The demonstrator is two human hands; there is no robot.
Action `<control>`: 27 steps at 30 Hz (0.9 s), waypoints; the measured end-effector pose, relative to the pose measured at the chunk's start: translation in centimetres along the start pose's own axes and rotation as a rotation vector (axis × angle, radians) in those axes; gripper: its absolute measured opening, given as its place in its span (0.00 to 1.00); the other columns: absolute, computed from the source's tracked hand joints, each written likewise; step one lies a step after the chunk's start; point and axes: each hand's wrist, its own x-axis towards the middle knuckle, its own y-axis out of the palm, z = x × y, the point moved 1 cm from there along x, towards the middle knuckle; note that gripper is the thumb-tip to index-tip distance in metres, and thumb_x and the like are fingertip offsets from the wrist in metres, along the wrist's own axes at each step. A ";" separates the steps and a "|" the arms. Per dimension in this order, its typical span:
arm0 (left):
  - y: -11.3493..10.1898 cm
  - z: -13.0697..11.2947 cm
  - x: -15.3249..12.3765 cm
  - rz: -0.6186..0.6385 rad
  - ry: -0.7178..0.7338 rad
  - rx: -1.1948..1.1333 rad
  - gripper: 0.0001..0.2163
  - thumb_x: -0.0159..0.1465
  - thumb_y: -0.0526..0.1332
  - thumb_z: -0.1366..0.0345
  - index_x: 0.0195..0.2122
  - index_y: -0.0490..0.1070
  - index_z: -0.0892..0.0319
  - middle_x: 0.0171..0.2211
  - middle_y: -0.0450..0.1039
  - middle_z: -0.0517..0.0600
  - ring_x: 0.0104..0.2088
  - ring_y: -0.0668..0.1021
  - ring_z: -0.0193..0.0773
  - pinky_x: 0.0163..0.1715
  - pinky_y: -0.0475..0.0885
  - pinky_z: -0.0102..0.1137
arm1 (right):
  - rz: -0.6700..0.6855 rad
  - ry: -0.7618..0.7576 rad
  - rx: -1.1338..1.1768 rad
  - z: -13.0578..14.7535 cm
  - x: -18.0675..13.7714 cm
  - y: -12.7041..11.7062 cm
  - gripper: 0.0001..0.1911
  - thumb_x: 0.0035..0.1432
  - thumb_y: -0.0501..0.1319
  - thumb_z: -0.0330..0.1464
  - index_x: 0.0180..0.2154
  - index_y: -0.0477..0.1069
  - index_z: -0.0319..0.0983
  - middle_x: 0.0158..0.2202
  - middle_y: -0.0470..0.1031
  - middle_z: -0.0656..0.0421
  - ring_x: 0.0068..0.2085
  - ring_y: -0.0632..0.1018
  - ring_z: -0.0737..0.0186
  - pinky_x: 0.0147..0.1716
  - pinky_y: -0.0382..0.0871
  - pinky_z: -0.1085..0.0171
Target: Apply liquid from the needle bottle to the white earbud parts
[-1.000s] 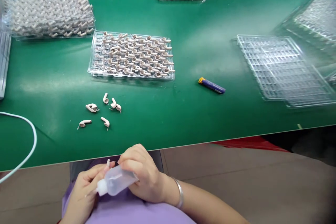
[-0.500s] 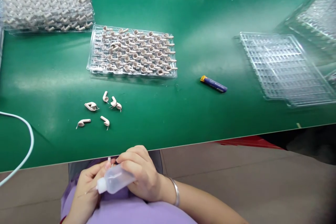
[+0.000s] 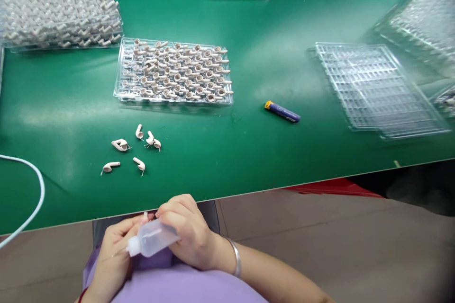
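Observation:
My right hand is closed around a small clear squeeze bottle with a white nozzle pointing left, held over my lap below the table edge. My left hand is pinched on a small beige earpiece part, whose tip pokes up beside the bottle. Several loose beige earpiece parts lie on the green table just beyond my hands. Behind them stands a clear tray filled with rows of the same parts.
More filled trays sit at the back left and back middle. Empty clear trays are stacked at the right. A blue lighter lies mid-table. A white cable curves at the left edge.
Both hands with the bottle and part stay in my lap, barely shifted; the view has drifted slightly to the right.

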 end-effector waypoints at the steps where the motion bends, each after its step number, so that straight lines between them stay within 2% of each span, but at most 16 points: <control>1: -0.1 -0.5 -0.1 0.031 0.009 0.045 0.17 0.54 0.70 0.51 0.38 0.83 0.56 0.36 0.81 0.56 0.37 0.79 0.44 0.37 0.74 0.31 | 0.007 0.024 0.029 0.0 0.1 -0.2 0.09 0.61 0.57 0.25 0.43 0.63 0.41 0.33 0.76 0.55 0.32 0.74 0.59 0.34 0.71 0.59; 4: -0.1 -3.0 -0.8 0.105 0.073 0.270 0.17 0.54 0.69 0.50 0.36 0.83 0.57 0.28 0.80 0.54 0.30 0.79 0.42 0.32 0.74 0.31 | 0.031 0.183 0.199 -0.4 0.5 -1.7 0.10 0.59 0.61 0.28 0.42 0.64 0.42 0.33 0.74 0.58 0.30 0.75 0.63 0.30 0.72 0.63; 6: 0.3 -5.6 -1.2 0.117 0.228 0.470 0.13 0.56 0.68 0.52 0.35 0.83 0.56 0.26 0.79 0.53 0.27 0.78 0.40 0.28 0.73 0.29 | -0.036 0.331 0.280 -1.3 0.9 -3.2 0.16 0.55 0.67 0.33 0.43 0.65 0.43 0.34 0.74 0.60 0.29 0.76 0.65 0.27 0.72 0.67; 8: 1.1 -8.8 -0.8 0.114 0.514 0.669 0.08 0.58 0.67 0.57 0.33 0.82 0.54 0.28 0.79 0.51 0.28 0.79 0.39 0.27 0.73 0.28 | -0.192 0.444 0.276 -2.4 1.5 -4.8 0.22 0.50 0.72 0.37 0.43 0.66 0.44 0.36 0.74 0.60 0.30 0.77 0.65 0.27 0.73 0.68; 10: 2.1 -12.4 0.6 0.060 0.855 0.835 0.04 0.57 0.68 0.60 0.31 0.81 0.52 0.29 0.79 0.49 0.28 0.78 0.37 0.29 0.73 0.28 | -0.324 0.494 0.284 -3.6 2.1 -6.0 0.23 0.49 0.73 0.40 0.42 0.67 0.43 0.36 0.73 0.60 0.32 0.77 0.64 0.28 0.74 0.68; 12: 3.1 -16.2 3.1 -0.054 1.126 0.951 0.04 0.58 0.67 0.61 0.32 0.81 0.52 0.31 0.80 0.48 0.30 0.78 0.37 0.32 0.73 0.30 | -0.367 0.531 0.319 -4.5 2.5 -6.7 0.22 0.49 0.73 0.42 0.42 0.67 0.43 0.35 0.73 0.60 0.31 0.77 0.65 0.27 0.74 0.68; 14: 3.9 -20.0 6.5 -0.197 1.274 1.026 0.05 0.59 0.66 0.61 0.32 0.81 0.53 0.33 0.80 0.49 0.34 0.79 0.40 0.38 0.73 0.32 | -0.376 0.576 0.328 -5.1 2.7 -6.8 0.23 0.49 0.72 0.42 0.42 0.67 0.42 0.34 0.73 0.60 0.30 0.76 0.65 0.26 0.73 0.68; 17: 4.8 -24.8 11.7 -0.337 1.289 1.109 0.07 0.60 0.65 0.62 0.36 0.81 0.54 0.36 0.80 0.49 0.38 0.79 0.41 0.41 0.72 0.33 | -0.400 0.603 0.318 -5.4 2.6 -6.7 0.22 0.50 0.72 0.42 0.42 0.67 0.42 0.35 0.72 0.59 0.31 0.76 0.65 0.26 0.73 0.68; 20: 5.5 -27.8 15.2 -0.417 1.233 1.244 0.09 0.60 0.61 0.66 0.37 0.82 0.56 0.36 0.80 0.49 0.39 0.78 0.42 0.43 0.71 0.34 | -0.415 0.581 0.339 -5.2 2.7 -6.6 0.21 0.51 0.72 0.42 0.41 0.67 0.42 0.34 0.72 0.61 0.30 0.74 0.66 0.26 0.72 0.69; 23: 5.8 -28.8 16.9 -0.412 1.201 1.367 0.11 0.61 0.59 0.67 0.38 0.82 0.58 0.37 0.80 0.51 0.40 0.78 0.44 0.44 0.69 0.34 | -0.424 0.568 0.338 -5.1 2.9 -6.7 0.21 0.50 0.72 0.42 0.41 0.67 0.42 0.34 0.71 0.62 0.29 0.73 0.67 0.24 0.71 0.71; 27: 5.8 -28.8 17.4 -0.395 1.218 1.421 0.11 0.61 0.58 0.68 0.36 0.81 0.58 0.37 0.80 0.51 0.40 0.78 0.44 0.44 0.69 0.34 | -0.421 0.560 0.326 -5.1 3.1 -6.7 0.21 0.50 0.72 0.43 0.40 0.67 0.42 0.33 0.70 0.62 0.28 0.72 0.67 0.22 0.70 0.71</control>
